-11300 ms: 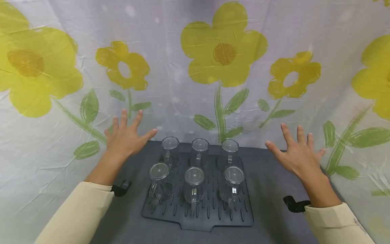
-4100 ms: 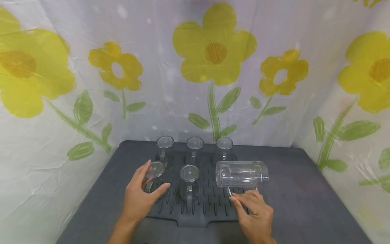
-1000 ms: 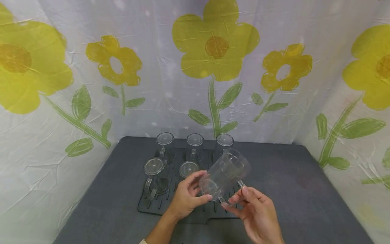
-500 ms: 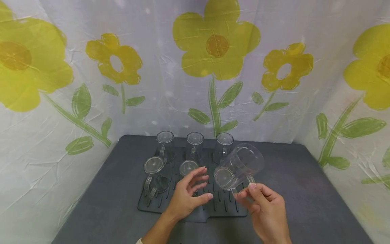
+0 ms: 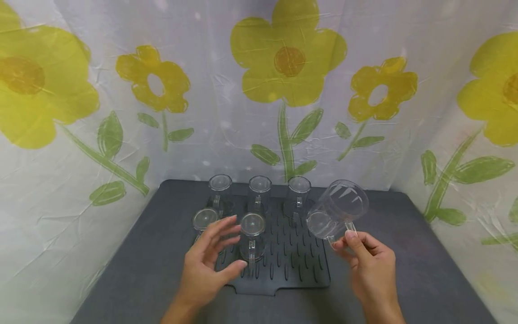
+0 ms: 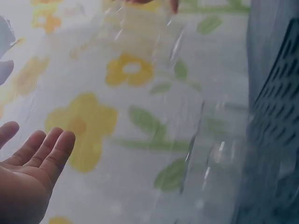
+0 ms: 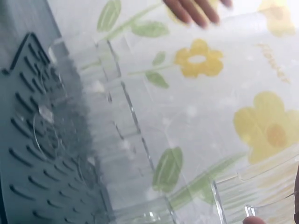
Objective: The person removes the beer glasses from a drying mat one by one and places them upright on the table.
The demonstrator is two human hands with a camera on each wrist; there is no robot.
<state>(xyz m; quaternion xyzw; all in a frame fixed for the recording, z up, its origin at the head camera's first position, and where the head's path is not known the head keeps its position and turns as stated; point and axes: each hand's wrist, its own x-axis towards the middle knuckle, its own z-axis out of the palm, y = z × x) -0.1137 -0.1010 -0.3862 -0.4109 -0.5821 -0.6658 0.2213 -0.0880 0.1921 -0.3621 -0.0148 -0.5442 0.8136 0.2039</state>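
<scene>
My right hand (image 5: pixel 372 265) pinches the handle of a clear mug (image 5: pixel 337 207), held tilted above the right side of the mat, its mouth facing up and to the right. In the right wrist view that mug (image 7: pixel 257 186) shows at the lower right. My left hand (image 5: pixel 206 261) has its fingers spread and loosely bent, holding nothing. It hovers just left of the front middle mug (image 5: pixel 252 243), which stands upside down, and partly hides the front left mug (image 5: pixel 205 219). Spread fingers of this hand also show in the left wrist view.
Three more upside-down mugs stand along the back of the ridged drying mat (image 5: pixel 283 270): left (image 5: pixel 220 193), middle (image 5: pixel 259 193) and right (image 5: pixel 298 195). The mat lies on a dark grey table (image 5: pixel 388 216). A flower-printed curtain (image 5: pixel 218 135) surrounds the back and sides.
The front right mug has been lifted off the mat and turned over. My left hand, at its base one second ago, has moved left; my right hand has carried it rightward.
</scene>
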